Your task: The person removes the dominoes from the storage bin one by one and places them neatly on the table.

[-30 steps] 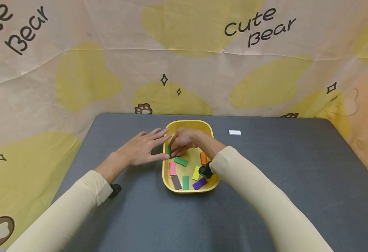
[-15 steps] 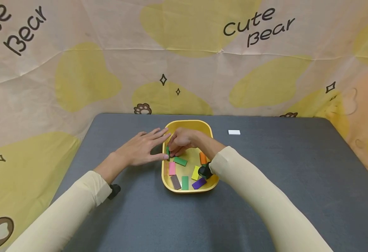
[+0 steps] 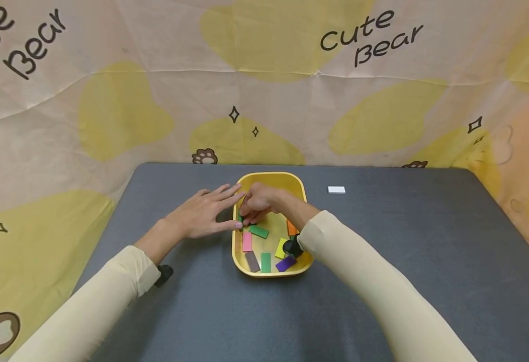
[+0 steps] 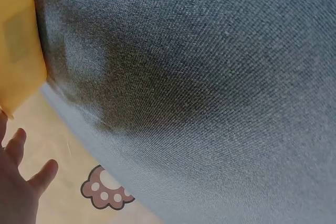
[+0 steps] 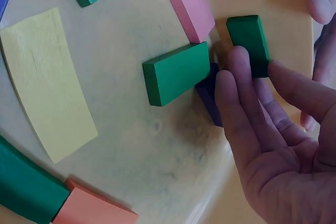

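Observation:
In the head view my right hand (image 3: 260, 201) reaches into the yellow tray (image 3: 271, 275) by its left wall. The right wrist view shows its thumb and fingers pinching a dark green block (image 5: 249, 45) beside that wall. A purple block (image 5: 210, 98) lies partly hidden behind the fingers, next to another green block (image 5: 176, 74) and a pink block (image 5: 189, 6). My left hand (image 3: 205, 213) has its fingers spread at the tray's left rim, the thumb near the pinched block. Only some of its fingers (image 4: 43, 177) show in the left wrist view.
Nearer in the tray lie brown (image 3: 252, 261), green (image 3: 266, 262), purple (image 3: 286, 263) and yellow (image 3: 280, 248) blocks. An orange block (image 3: 291, 228) is partly covered by the right wrist. A white block (image 3: 336, 190) lies on the grey table (image 3: 382, 211) right of the tray.
My right hand has shifted slightly left, with the dark green block now closer to the tray's left wall and more covered by the fingers. My left hand stays in place.

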The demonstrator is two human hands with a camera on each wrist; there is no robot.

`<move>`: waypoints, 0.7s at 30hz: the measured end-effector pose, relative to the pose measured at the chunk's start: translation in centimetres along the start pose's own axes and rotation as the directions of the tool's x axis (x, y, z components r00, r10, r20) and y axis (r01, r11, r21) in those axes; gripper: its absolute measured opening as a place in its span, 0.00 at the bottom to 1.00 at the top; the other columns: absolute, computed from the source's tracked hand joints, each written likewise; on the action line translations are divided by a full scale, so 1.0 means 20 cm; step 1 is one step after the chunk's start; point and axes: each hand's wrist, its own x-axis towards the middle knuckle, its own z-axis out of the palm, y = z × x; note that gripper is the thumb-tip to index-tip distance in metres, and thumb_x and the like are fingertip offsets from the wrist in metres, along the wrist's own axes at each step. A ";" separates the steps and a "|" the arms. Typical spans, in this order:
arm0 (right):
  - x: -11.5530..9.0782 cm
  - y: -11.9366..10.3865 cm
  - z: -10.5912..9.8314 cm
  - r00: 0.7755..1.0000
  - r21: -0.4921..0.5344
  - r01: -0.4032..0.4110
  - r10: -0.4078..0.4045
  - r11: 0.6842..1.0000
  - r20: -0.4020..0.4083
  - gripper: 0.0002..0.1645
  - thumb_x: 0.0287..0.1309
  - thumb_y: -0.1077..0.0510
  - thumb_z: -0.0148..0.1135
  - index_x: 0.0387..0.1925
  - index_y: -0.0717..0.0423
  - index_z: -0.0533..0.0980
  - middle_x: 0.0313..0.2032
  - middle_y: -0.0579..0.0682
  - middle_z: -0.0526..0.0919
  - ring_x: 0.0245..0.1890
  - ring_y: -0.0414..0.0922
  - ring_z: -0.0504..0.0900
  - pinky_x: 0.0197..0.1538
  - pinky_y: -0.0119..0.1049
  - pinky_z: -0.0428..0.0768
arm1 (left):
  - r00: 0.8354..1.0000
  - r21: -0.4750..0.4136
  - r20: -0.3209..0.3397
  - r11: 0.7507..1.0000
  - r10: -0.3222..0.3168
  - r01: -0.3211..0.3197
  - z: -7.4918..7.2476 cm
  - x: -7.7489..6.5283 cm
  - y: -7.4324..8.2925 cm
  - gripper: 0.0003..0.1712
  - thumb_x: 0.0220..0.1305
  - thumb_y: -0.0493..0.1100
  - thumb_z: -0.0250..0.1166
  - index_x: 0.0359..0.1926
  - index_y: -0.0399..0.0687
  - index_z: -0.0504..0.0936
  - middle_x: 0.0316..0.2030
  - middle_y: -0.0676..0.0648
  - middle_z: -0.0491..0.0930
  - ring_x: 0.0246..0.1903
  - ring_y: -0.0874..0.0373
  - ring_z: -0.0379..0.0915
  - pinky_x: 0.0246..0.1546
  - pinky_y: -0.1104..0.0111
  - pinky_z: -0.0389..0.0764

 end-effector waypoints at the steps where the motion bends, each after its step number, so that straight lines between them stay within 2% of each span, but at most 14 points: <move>1: 0.00 0.00 0.00 1.000 -0.007 0.002 -0.002 1.000 -0.002 0.07 0.64 0.65 0.63 0.38 0.68 0.82 0.35 0.63 0.87 0.41 0.54 0.88 0.51 0.45 0.82 | 1.000 -0.001 0.000 1.000 0.000 0.000 0.00 0.00 0.00 0.50 0.66 0.78 0.44 0.79 0.56 0.51 0.78 0.53 0.45 0.76 0.46 0.44 0.67 0.41 0.56; 8: -0.01 0.00 -0.02 1.000 -0.051 0.017 -0.018 0.999 -0.019 0.08 0.63 0.63 0.64 0.38 0.66 0.83 0.35 0.63 0.88 0.40 0.53 0.88 0.50 0.44 0.82 | 1.000 -0.005 -0.002 1.000 0.001 -0.001 -0.01 0.00 0.00 0.50 0.66 0.77 0.45 0.79 0.57 0.51 0.78 0.53 0.46 0.76 0.47 0.44 0.67 0.42 0.57; 14: -0.06 -0.03 -0.09 0.999 -0.093 0.032 -0.034 0.995 -0.020 0.10 0.64 0.62 0.62 0.41 0.67 0.82 0.37 0.61 0.87 0.45 0.55 0.87 0.52 0.45 0.81 | 1.000 0.005 0.001 1.000 0.000 0.000 -0.01 0.00 0.00 0.50 0.66 0.78 0.44 0.79 0.58 0.51 0.78 0.53 0.45 0.76 0.48 0.44 0.67 0.42 0.57; 21: -0.13 -0.02 -0.23 0.999 -0.081 0.040 -0.042 0.996 -0.016 0.18 0.67 0.63 0.60 0.54 0.71 0.77 0.43 0.63 0.87 0.50 0.57 0.84 0.57 0.47 0.78 | 1.000 0.005 0.008 1.000 -0.011 0.011 0.00 0.00 0.00 0.50 0.65 0.79 0.43 0.79 0.59 0.50 0.78 0.54 0.45 0.76 0.48 0.43 0.68 0.42 0.56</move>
